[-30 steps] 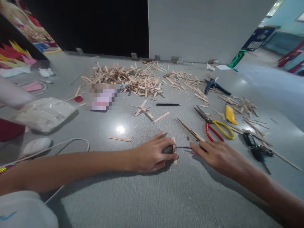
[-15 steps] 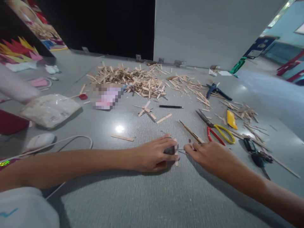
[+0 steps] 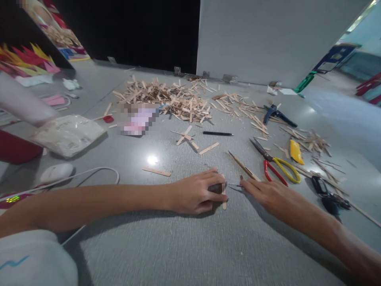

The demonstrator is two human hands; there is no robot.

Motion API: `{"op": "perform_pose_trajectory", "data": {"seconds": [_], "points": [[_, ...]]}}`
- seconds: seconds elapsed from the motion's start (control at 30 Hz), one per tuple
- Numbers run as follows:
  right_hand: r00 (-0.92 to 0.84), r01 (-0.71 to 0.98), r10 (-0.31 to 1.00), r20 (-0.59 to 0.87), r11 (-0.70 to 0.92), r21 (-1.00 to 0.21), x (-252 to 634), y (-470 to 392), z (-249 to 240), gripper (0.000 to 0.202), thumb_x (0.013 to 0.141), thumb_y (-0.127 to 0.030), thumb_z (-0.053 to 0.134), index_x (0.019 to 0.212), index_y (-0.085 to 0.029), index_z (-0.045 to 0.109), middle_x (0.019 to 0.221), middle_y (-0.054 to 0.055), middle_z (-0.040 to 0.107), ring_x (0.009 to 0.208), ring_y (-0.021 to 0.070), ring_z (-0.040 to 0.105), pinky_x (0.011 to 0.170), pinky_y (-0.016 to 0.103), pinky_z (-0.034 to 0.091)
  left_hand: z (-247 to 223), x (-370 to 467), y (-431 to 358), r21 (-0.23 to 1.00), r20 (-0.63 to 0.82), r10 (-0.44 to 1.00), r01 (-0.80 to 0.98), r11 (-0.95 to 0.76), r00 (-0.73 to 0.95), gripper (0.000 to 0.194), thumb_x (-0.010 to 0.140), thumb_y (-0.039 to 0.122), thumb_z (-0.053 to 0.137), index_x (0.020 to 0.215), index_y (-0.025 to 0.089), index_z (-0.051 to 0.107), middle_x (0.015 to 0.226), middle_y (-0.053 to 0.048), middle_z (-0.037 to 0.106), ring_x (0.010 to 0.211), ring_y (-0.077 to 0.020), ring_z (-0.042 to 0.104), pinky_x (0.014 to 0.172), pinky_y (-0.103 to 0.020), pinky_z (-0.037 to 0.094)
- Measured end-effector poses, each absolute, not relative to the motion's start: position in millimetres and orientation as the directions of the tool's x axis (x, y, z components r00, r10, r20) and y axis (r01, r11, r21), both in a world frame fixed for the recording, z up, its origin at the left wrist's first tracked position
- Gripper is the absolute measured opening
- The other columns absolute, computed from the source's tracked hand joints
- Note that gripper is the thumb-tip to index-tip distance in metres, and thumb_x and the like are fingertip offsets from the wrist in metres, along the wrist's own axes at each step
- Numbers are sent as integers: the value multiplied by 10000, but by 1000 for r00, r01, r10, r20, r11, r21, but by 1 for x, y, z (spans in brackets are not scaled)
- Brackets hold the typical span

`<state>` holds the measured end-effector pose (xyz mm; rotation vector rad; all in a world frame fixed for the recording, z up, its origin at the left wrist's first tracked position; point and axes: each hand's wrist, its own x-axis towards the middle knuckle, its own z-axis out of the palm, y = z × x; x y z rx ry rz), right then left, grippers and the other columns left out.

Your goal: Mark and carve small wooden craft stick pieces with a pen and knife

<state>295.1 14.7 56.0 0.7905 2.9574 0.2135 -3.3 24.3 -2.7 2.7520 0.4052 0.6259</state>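
Note:
My left hand (image 3: 199, 192) presses a short wooden stick (image 3: 224, 203) against a dark block (image 3: 214, 188) on the grey table (image 3: 166, 246). Its fingers curl around both. Just right of the stick, my right hand (image 3: 258, 190) pinches a thin metal tool (image 3: 235, 185), whose tip points left toward the stick. A brown pointed tool (image 3: 242, 165) lies beside my right fingers. Farther forward are a black pen (image 3: 218, 134), some crossed sticks (image 3: 185, 136) and a loose stick (image 3: 208, 148).
Scissors (image 3: 269, 157) with red and yellow handles, a yellow cutter (image 3: 297, 152), blue pliers (image 3: 278, 115) and keys (image 3: 326, 196) lie right. A stick pile (image 3: 166, 97) is at the back. Another person's arm (image 3: 28, 99), a plastic packet (image 3: 70, 135) and a white mouse (image 3: 56, 173) are left.
My right hand and the thin tool have drawn slightly away from the stick. My left hand keeps its hold. The whole view has shifted a little.

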Motion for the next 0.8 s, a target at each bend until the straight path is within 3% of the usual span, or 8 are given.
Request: {"op": "perform_pose_trajectory", "data": {"seconds": [0.17,0.27,0.33,0.4,0.47,0.57,0.63,0.8], "points": [[-844,536,536,-20,842,-58,311,19,54,563,908,53,401,1385,-136,633,1234,151,815,982,232,832,787,315,668,1,-3,26,366,384,336,192,-910,860,325,1000,173,653,1297,197,782,1367,-182,673,1336,-294,646,1275,-551,442],[-812,566,581,57,807,-169,311,20,52,522,1014,-34,379,1479,-161,581,1351,166,776,1155,254,797,896,371,675,1,-3,26,376,382,340,192,-907,859,328,990,162,665,1293,203,785,1349,-175,687,1312,-288,661,1275,-556,440],[-741,590,656,145,738,-328,307,20,50,372,1101,-164,412,1426,-195,591,1249,146,802,1058,244,812,845,364,681,1,-4,26,375,379,334,187,-908,863,315,1000,180,664,1288,208,789,1344,-173,693,1300,-286,672,1274,-558,438],[-630,551,748,209,621,-558,301,20,51,214,1140,-286,455,1274,-231,612,1042,87,809,775,193,794,678,301,661,0,-4,27,362,362,331,195,-912,872,320,1016,207,656,1311,220,779,1399,-174,681,1360,-293,649,1283,-571,421],[-551,454,808,210,501,-737,296,20,51,224,1164,-351,403,1173,-249,601,962,62,789,635,167,737,591,283,629,-1,-5,27,344,353,326,202,-917,877,336,1023,217,647,1337,222,767,1455,-177,664,1442,-307,599,1295,-584,400],[-535,404,825,180,438,-803,290,18,49,423,1177,-386,203,1324,-243,573,1100,135,794,737,212,765,631,348,643,-1,-5,27,326,354,325,210,-922,877,336,1023,204,640,1332,218,772,1458,-161,683,1482,-329,563,1305,-586,385],[-517,398,840,163,404,-824,287,17,44,448,1169,-465,235,1384,-230,550,1069,138,780,691,209,725,567,335,605,-1,-6,27,317,354,333,223,-922,874,334,1014,208,655,1324,233,779,1460,-144,696,1489,-346,552,1302,-603,383],[-388,300,922,-6,120,-946,274,12,36,524,1016,-715,613,848,-220,644,573,-43,536,440,104,443,392,218,361,2,-6,27,339,324,347,234,-911,880,345,1021,227,659,1343,249,781,1535,-142,663,1515,-384,523,1296,-645,378]]}}
